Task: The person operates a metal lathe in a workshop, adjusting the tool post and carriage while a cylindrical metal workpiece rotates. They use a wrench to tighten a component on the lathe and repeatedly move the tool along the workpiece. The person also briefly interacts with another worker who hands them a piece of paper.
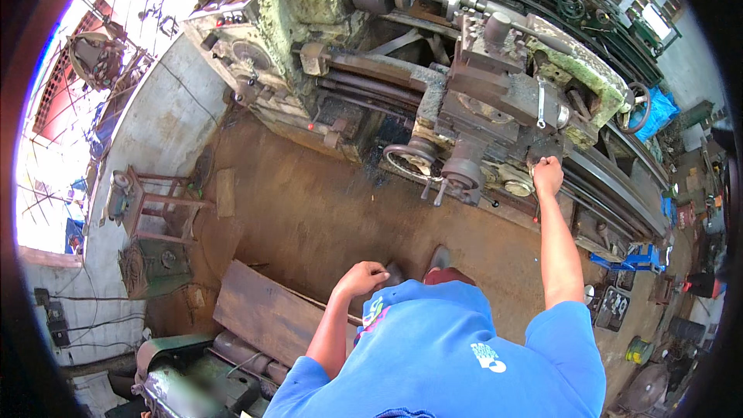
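The right hand (548, 176), three o'clock, curls at the lathe carriage (495, 89), two o'clock, perhaps at a control; its grip is untellable. The left hand (361, 279), six o'clock, hangs half-open, seemingly unneeded.

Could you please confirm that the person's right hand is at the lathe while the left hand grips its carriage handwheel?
Not quite: the head view shows the left hand away from the carriage handwheel, beside the blue shirt; the right hand is indeed at the lathe.
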`<state>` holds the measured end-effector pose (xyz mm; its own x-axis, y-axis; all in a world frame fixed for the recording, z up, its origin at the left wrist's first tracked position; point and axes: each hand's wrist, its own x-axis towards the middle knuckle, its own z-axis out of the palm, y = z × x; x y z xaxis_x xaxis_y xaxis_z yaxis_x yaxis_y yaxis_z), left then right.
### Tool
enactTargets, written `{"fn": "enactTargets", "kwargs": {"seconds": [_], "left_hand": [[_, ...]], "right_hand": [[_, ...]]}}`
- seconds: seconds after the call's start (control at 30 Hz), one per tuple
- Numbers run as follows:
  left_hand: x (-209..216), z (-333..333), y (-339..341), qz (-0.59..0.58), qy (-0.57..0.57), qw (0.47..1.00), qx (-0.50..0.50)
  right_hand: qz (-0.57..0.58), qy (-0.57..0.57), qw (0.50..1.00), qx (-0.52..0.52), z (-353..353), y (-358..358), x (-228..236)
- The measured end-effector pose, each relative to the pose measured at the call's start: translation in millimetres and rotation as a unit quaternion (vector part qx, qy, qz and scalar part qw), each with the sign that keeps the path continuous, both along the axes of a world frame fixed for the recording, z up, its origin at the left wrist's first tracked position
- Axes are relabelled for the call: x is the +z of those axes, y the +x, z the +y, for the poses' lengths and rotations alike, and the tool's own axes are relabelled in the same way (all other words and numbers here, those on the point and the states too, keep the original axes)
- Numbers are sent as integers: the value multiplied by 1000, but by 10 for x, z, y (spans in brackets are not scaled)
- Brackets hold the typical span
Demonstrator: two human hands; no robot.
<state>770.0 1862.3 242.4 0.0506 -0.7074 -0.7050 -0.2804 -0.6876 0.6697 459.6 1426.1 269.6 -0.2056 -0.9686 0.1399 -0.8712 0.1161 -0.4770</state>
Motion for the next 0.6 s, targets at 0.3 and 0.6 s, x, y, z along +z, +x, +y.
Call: {"fn": "enactTargets", "kwargs": {"seconds": [0.3,0.6], "left_hand": [[2753,-395,-1382,550,-592,522,-274],[2892,-957,-3105,282,-702,554,-347]], "right_hand": [[-11,-40,999,19,3,-40,-43],[-136,-75,986,61,-3,-204,-206]]}}
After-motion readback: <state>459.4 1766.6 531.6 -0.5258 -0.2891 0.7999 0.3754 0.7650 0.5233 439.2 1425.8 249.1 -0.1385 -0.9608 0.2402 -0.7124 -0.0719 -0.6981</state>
